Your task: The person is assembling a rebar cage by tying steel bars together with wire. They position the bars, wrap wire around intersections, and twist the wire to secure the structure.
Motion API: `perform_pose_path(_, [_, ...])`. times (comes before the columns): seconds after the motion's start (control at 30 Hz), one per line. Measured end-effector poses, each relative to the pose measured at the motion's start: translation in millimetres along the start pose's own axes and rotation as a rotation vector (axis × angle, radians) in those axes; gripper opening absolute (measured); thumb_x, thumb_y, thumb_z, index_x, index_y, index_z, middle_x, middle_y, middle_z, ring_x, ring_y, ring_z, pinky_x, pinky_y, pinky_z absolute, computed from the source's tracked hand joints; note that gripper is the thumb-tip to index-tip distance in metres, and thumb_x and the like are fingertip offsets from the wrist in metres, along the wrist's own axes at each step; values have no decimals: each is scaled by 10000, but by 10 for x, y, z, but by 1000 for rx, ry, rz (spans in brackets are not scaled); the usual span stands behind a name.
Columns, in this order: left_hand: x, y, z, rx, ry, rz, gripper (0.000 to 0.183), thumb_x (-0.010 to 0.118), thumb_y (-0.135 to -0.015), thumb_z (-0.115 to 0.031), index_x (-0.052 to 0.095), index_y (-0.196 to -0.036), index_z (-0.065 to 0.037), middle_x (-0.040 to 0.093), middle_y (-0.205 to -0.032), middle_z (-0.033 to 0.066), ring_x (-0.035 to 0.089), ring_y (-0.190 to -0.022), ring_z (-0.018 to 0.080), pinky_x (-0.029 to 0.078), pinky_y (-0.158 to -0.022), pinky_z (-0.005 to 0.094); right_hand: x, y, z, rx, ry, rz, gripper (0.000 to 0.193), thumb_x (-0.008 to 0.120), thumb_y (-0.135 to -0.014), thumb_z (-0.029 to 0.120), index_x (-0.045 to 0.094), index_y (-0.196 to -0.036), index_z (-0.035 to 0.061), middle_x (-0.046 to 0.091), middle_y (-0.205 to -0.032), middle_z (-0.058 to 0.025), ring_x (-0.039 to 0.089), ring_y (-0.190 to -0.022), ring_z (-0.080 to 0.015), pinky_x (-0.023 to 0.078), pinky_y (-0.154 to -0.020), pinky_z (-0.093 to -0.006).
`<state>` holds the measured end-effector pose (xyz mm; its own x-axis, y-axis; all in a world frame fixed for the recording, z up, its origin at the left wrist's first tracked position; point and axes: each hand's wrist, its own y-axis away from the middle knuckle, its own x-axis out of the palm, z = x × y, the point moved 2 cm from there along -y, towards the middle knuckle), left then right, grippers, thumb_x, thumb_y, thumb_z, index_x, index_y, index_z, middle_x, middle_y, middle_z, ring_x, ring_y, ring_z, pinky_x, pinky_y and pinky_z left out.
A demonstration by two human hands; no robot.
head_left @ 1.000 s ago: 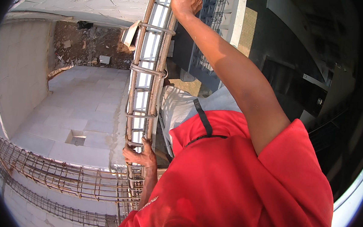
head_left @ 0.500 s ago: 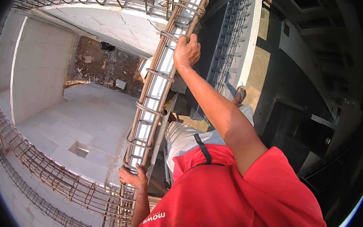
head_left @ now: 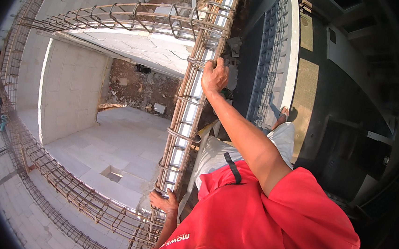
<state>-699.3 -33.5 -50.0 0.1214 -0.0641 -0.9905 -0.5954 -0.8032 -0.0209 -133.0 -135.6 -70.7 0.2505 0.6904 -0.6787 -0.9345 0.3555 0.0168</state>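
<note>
A long rebar cage [head_left: 180, 131] of rusty bars and wire stirrups runs along the top of a narrow wall, with a pale strip [head_left: 189, 115] showing between its bars. My right hand [head_left: 216, 77] is closed over the cage's right-hand bars, farther from me, beside a stirrup and a bent tie wire. Down near my body, my left hand [head_left: 165, 202] curls its fingers over the near part of the same cage. Both palms and the undersides of the gripped bars are hidden.
Another rebar cage [head_left: 128, 17] joins from the left at the far end, and more cages [head_left: 70, 187] cross at lower left. Left of the wall lies a light block surface [head_left: 109, 141] with a square hole [head_left: 111, 173]. My foot [head_left: 282, 115] is by a pale ledge [head_left: 293, 52] at right.
The view has shifted, so the cage and walls appear farther right and lower. Both hands keep their hold at about the same places on the cage.
</note>
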Motion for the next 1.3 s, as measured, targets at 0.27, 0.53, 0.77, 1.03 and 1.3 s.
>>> perform_pose_path(0.27, [-446,-563,-376,-263,389,74,664,622,-1074,-559,529,-1319,50,532,-1280,220,472,-1280,396,316,-1144,573,72,-13,-83,-13,-109,-22,302,627,-1050,369,660,-1160,89,675,-1038,-200,583,-1003,-461,455,-900,-667])
perform_pose_path(0.53, [449,-3446,-2860,95,1257,264,225,665,-1128,-205,682,-1006,-17,767,-989,98,739,-894,161,591,-867,335,124,36,-211,-3,-277,54,400,636,-1108,386,640,-1395,107,659,-1100,-181,581,-1026,-459,450,-1072,-755])
perform_pose_path(0.77, [1891,-4803,-4574,960,479,389,463,720,-955,-52,643,-1410,-28,678,-1371,245,673,-1242,459,572,-1042,494,-33,-35,-92,-36,-342,45,254,665,-1082,280,625,-1120,32,593,-917,-165,540,-872,-405,417,-816,-592])
perform_pose_path(1.03, [2789,-5297,-5134,1512,196,-140,650,611,-965,-179,479,-1582,-24,538,-1563,305,542,-1399,471,451,-1179,526,-66,-131,-29,-35,-357,64,237,706,-1006,208,598,-987,-3,568,-839,-178,509,-822,-403,411,-775,-536])
perform_pose_path(1.3, [3077,-5562,-5502,1508,49,-113,638,614,-963,-168,494,-1572,-23,563,-1532,303,569,-1367,469,472,-1154,525,-63,-160,-36,-23,-367,77,219,684,-978,186,576,-896,15,547,-770,-123,484,-780,-350,396,-743,-498])
